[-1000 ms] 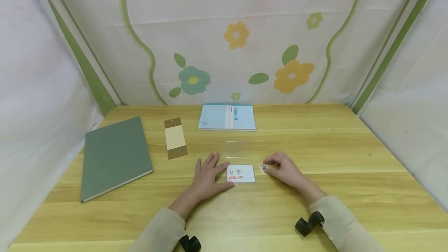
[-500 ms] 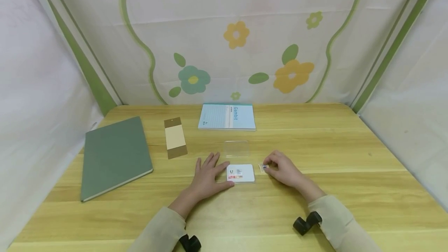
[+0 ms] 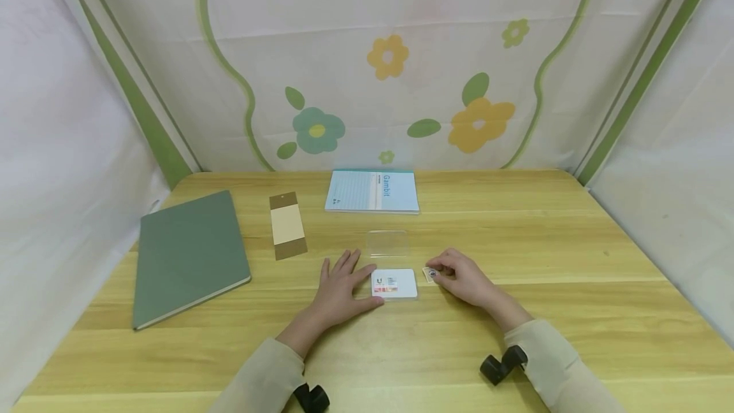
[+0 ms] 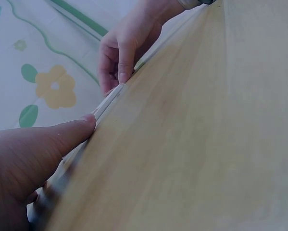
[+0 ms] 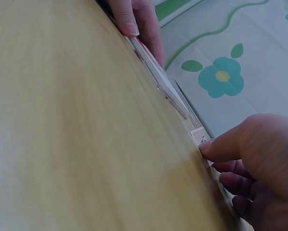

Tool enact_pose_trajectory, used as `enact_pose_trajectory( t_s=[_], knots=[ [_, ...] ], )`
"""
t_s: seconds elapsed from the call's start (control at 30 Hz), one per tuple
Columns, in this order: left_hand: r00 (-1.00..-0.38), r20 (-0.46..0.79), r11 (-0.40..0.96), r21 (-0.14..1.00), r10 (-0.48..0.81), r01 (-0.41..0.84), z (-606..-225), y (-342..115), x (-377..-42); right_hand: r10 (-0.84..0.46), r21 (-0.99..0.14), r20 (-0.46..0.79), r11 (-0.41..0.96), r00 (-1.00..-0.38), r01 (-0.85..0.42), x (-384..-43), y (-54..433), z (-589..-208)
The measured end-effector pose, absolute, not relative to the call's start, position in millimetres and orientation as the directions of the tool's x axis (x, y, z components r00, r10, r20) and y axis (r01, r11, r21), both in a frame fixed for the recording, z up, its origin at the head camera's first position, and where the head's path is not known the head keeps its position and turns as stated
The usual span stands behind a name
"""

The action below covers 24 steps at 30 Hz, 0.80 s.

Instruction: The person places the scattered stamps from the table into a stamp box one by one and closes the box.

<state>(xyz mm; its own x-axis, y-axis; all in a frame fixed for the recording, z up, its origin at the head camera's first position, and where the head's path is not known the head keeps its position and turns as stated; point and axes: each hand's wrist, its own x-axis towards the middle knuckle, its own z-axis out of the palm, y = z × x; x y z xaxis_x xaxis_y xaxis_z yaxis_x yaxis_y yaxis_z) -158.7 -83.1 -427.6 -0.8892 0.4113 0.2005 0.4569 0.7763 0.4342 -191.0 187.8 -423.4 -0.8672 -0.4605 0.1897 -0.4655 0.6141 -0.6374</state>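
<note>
In the head view my left hand (image 3: 338, 292) rests with fingers spread, thumb and index finger touching the left corners of a clear plastic card case. A white card (image 3: 404, 283) with a small printed label lies in it. To the right, my right hand (image 3: 463, 278) pinches a small square stamp-like piece (image 3: 428, 274) with a pale border and a dark figure. The right wrist view shows that piece (image 5: 198, 135) at the thumb tip, beside the end of the card case (image 5: 163, 91). Fingers cover part of the piece.
A clear flat cover (image 3: 387, 243) lies just behind the card. Farther back is a light blue notebook (image 3: 373, 191). A brown and cream card (image 3: 288, 226) and a green hardcover book (image 3: 192, 260) lie to the left on the wooden table (image 3: 545, 228).
The small square piece has tilted and shifted slightly left in my right fingers, which have moved a little with it. My left hand and the card stay where they were.
</note>
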Motion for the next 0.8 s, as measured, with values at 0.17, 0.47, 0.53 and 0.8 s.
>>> enact_pose_trajectory(
  t_s=[0.17,0.47,0.53,0.8],
  knots=[
    [-0.89,0.2,0.778,0.432,0.41,0.456,-428,-84,-158,-0.435,-0.663,0.188,0.605,-0.88,-0.441,-190,186,-422],
    [-0.888,0.19,0.773,0.439,0.418,0.458,-429,-84,-158,-0.289,-0.745,0.19,0.58,-0.938,-0.329,-190,181,-423],
    [-0.889,0.191,0.775,0.439,0.415,0.456,-429,-84,-158,-0.265,-0.772,0.182,0.557,-0.947,-0.305,-191,179,-422],
    [-0.892,0.19,0.782,0.43,0.409,0.451,-430,-84,-159,-0.308,-0.867,0.178,0.4,-0.934,-0.297,-192,158,-417]
  ],
)
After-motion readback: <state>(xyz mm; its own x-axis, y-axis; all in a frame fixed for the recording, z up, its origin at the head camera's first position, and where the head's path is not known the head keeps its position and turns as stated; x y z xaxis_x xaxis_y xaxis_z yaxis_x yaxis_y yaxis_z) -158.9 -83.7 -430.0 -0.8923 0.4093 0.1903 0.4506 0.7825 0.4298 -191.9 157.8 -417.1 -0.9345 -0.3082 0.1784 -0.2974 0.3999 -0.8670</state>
